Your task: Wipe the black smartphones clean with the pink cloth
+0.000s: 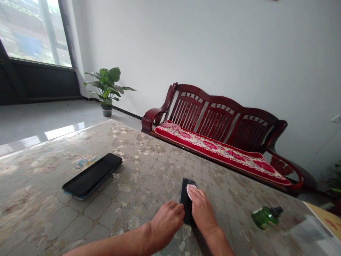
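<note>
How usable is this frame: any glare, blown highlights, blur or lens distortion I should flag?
Head view: daylight through the window washes out its panes and throws a glare patch on the floor; the wide lens tilts and bends the room, so the bench leans; the left hand, right hand and phone are sharp, evenly lit, shadows faint; the table goes soft near the green bottle.

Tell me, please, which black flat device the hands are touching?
The small black phone, nearest you; the larger black tablet lies apart, further left.
</note>
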Demonstrator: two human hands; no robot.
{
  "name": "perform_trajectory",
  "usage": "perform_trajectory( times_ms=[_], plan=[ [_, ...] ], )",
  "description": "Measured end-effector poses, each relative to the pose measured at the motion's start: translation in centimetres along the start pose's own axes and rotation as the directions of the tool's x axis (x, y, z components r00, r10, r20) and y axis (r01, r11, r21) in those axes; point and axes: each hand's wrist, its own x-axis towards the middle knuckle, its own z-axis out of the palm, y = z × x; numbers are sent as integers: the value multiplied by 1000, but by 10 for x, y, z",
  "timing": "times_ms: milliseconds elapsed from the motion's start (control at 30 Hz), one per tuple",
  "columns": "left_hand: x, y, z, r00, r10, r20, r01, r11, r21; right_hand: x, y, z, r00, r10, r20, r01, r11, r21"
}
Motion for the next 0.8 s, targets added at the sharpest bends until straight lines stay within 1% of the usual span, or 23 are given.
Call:
perform_trajectory(
  times_ms=[133,233,300,400,467,533,667,800],
  plan=[
    [0,0,1,1000,5,-6,-5,1000,-2,-24,-5,-11,997,-42,65,42,999,14],
    [1,0,0,1000,14,-8,-14,1000,3,-28,-5,-15,994,-49,93,46,998,31],
    [1,0,-1,1000,15,-11,-15,1000,11,-20,-2,-12,996,-20,89,18,1000,22],
    [2,0,-2,1000,21,-17,-21,1000,23,-4,3,-3,998,42,50,-42,999,0],
    [2,0,-2,999,29,-23,-28,999,27,1,6,1,998,63,30,-63,998,-3],
    [2,-1,-2,999,25,-27,-25,999,26,-2,8,2,998,55,27,-56,998,4],
    [2,-1,-5,999,30,-27,-30,999,19,-23,8,-2,999,11,52,-12,1000,20],
    [1,0,-9,999,38,-24,-38,999,2,-34,7,-4,1000,-6,21,5,1000,25]
  ],
)
